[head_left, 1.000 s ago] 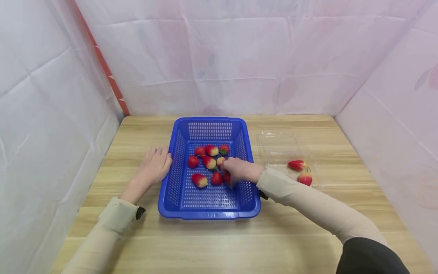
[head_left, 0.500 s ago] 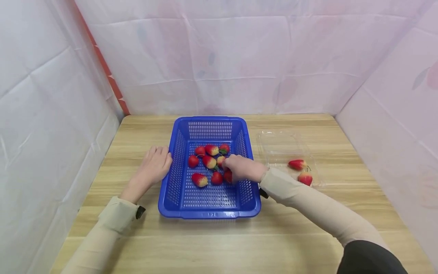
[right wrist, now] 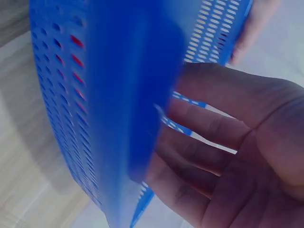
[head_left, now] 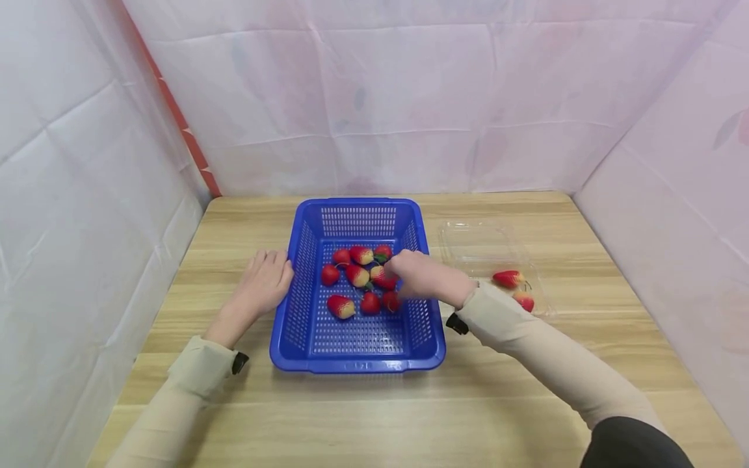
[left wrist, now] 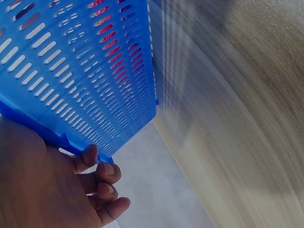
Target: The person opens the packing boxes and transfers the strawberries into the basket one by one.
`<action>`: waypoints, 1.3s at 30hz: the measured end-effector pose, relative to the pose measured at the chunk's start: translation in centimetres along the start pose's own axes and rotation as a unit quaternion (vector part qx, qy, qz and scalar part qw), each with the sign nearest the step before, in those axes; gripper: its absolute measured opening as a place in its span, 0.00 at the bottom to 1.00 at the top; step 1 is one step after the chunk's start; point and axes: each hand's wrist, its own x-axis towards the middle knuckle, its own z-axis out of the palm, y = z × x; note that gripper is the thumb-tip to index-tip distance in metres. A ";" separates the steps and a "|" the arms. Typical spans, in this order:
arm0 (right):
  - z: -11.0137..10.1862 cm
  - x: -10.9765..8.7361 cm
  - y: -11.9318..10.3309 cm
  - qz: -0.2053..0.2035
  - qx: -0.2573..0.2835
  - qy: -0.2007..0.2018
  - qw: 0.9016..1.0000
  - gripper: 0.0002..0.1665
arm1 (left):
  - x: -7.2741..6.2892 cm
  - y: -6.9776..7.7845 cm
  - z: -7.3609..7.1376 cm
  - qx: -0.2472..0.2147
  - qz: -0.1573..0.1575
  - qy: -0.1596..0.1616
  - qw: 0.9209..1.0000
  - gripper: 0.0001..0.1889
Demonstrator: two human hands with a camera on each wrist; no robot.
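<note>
A blue slotted plastic basket (head_left: 357, 365) sits on the table with several red-and-yellow strawberries (head_left: 341, 307) and plain red strawberries (head_left: 370, 303) on its floor. At its left rim my left hand (head_left: 264, 283) grips the edge; the left wrist view has those curled fingers (left wrist: 108, 172) right at the blue rim. My right hand (head_left: 430, 276) reaches over the right wall, with relaxed, slightly bent fingers (right wrist: 194, 152). Its fingertips, close beside a red-and-yellow strawberry (head_left: 382, 278), are hidden behind the rim in the right wrist view.
A clear plastic box (head_left: 476, 244) stands right of the basket, with two red-and-yellow strawberries (head_left: 508, 279) at its near end. My right forearm (head_left: 544, 344) passes in front of it. Pale cloth walls (head_left: 351, 91) enclose the wooden table (head_left: 328, 422) at the back and sides.
My right hand has drawn slightly up and to the right, uncovering more of the strawberries by its fingers. My left hand and the basket stay in place.
</note>
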 end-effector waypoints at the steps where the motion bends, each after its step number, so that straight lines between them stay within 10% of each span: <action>1: -0.2 -0.1 0.1 -0.005 0.002 0.008 1.000 0.11 | 0.0 0.0 0.0 0.001 0.000 0.000 1.000 0.16; 9: -1.9 -1.9 1.6 -0.036 0.102 0.109 0.988 0.05 | 0.1 0.0 0.1 0.007 0.001 -0.004 1.000 0.17; 20: -3.3 -5.5 5.1 0.037 0.142 0.192 0.970 0.08 | -0.2 0.0 0.1 -0.005 0.004 0.001 1.000 0.16; 30: -3.5 -10.0 10.1 0.134 0.126 0.195 0.963 0.14 | -0.2 0.1 0.2 -0.007 0.001 0.000 1.000 0.17; 39: 0.4 -12.2 13.9 0.201 0.097 0.212 0.951 0.13 | -0.2 -0.3 0.2 -0.013 0.001 -0.001 1.000 0.17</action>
